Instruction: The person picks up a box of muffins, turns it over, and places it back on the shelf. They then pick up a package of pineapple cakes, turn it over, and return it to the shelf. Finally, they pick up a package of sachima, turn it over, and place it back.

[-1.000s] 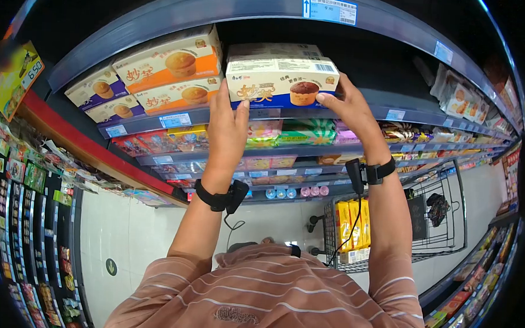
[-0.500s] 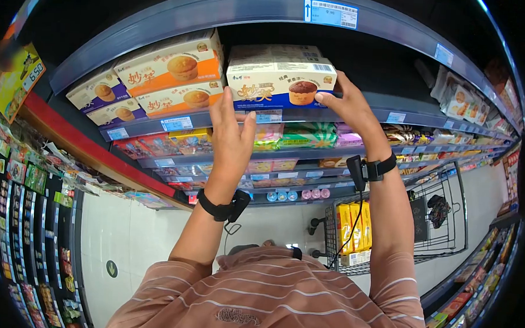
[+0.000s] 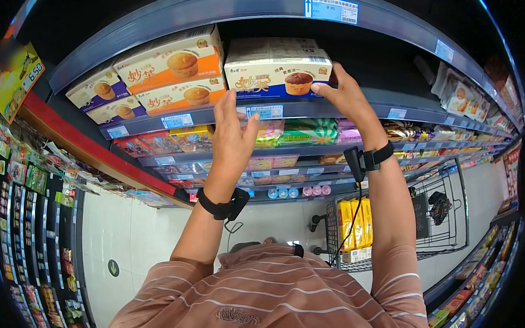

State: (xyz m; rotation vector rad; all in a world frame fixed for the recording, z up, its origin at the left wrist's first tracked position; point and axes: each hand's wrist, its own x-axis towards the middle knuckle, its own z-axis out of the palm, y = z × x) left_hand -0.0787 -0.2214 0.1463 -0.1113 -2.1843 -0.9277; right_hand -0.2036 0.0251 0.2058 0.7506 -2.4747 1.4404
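Observation:
A white-and-blue muffin box with a chocolate muffin picture sits on the upper shelf, its front near the shelf's rail. My right hand grips its right end, thumb on the front face and fingers round the side. At the lower left corner, my left hand has its fingers stretched up against the box front. Its thumb stands apart, over a price label on the rail. Just left of this box, orange-and-white muffin boxes are stacked, with purple-and-white ones beyond them.
Lower shelves hold bagged snacks and small tubs. A shopping cart with yellow packages stands at my right. The upper shelf's rail runs above my hands. More stocked racks curve along the left.
The blue-and-white muffin box has shifted back and slightly left, settling behind the rail. My right hand followed it; my left thumb and fingers slid a little lower on its front.

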